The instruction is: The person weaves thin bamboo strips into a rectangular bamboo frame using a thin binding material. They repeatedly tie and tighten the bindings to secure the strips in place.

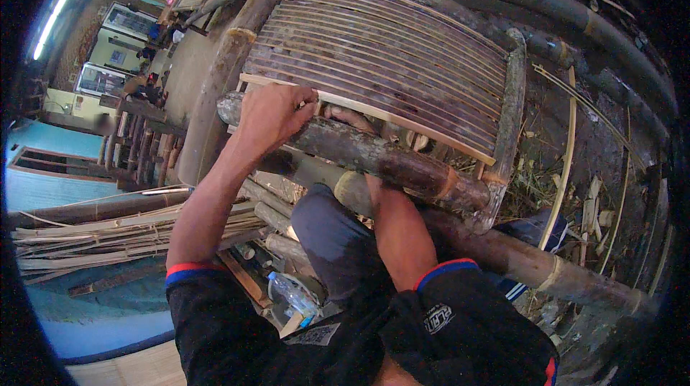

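Observation:
In front of me is a bamboo seat frame with a panel of thin parallel bamboo slats (381,44). A paler, wider bamboo strip (402,120) runs along the panel's near edge. My left hand (279,114) is closed at that strip's left end, its fingers curled above the thick near bamboo pole (381,154). Whatever it grips is hidden by the fingers. From below, my right forearm passes behind this pole. My right hand (350,117) shows in the gap between pole and strip, close to the left one, its fingers bent; what they hold I cannot make out.
A long bamboo pole (496,246) crosses below the frame, over my legs. Split bamboo strips (93,235) lie piled at the left. A plastic bottle (291,296) sits in a container by my knee. Shavings (593,210) and loose strips litter the right-hand ground.

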Available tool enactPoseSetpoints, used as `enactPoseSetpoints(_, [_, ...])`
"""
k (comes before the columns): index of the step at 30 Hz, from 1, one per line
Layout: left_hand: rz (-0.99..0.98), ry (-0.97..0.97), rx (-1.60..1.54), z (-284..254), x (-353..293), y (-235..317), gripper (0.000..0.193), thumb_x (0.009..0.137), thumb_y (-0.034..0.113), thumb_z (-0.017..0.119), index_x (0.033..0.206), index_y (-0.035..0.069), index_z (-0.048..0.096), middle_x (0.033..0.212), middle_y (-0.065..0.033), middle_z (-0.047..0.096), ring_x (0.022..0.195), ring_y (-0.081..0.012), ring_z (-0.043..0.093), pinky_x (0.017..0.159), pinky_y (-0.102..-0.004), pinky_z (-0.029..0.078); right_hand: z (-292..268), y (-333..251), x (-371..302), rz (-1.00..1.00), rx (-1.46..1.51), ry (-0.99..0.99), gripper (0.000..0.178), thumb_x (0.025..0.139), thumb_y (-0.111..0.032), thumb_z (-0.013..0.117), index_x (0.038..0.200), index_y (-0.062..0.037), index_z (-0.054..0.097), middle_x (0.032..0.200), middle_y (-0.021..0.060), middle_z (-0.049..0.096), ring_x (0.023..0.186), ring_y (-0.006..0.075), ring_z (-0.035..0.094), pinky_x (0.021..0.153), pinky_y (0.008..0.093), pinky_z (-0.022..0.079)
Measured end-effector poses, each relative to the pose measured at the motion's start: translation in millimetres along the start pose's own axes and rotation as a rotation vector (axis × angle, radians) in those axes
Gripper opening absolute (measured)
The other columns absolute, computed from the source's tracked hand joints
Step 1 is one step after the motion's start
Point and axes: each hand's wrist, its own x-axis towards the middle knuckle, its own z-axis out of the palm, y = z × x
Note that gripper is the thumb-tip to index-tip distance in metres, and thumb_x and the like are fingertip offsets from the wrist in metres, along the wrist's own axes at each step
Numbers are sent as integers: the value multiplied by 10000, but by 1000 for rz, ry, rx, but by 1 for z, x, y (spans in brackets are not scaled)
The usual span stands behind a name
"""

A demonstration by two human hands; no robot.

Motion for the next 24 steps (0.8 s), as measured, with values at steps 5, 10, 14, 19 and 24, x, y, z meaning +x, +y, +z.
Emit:
enactPoseSetpoints(5, [10, -14, -101, -4, -5, 10, 220, 874, 333, 655, 1021, 203, 753, 851, -120, 722, 823, -353, 696, 721, -483, 538, 5, -1, -1, -10, 90, -109, 213, 946, -271, 633, 991, -66, 663, 1006, 37, 649, 976, 150, 596, 904, 318, 470])
enactPoseSetpoints(10, [14, -127, 8, -10, -1, 17, 245, 878, 357, 662, 1047, 212, 764, 945, -107, 740, 862, -338, 706, 756, -458, 548, 6, -6, -3, 4, 70, -142, 223, 959, -271, 618, 1003, -57, 660, 1000, 47, 650, 980, 151, 596, 906, 317, 468])
enactPoseSetpoints(14, [109, -99, -119, 3, 8, -1, 218, 846, 333, 662, 991, 216, 775, 835, -129, 718, 809, -352, 692, 701, -478, 535, 7, 0, -6, 15, 34, -110, 230, 963, -273, 613, 1010, -53, 661, 997, 52, 652, 973, 153, 600, 900, 318, 472])
enactPoseSetpoints(19, [70, -80, -71, 7, 8, -1, 228, 852, 374, 657, 974, 228, 782, 810, -130, 715, 802, -341, 697, 694, -474, 531, 7, 3, -9, 17, -12, -70, 239, 968, -275, 608, 1018, -47, 663, 995, 58, 653, 964, 156, 604, 892, 320, 476])
enactPoseSetpoints(24, [60, -71, -87, 5, 5, 2, 213, 866, 370, 642, 935, 211, 765, 776, -130, 700, 784, -351, 688, 680, -485, 520, 8, 5, -9, 16, -69, -35, 249, 973, -276, 603, 1026, -41, 665, 992, 64, 655, 954, 158, 608, 885, 321, 480])
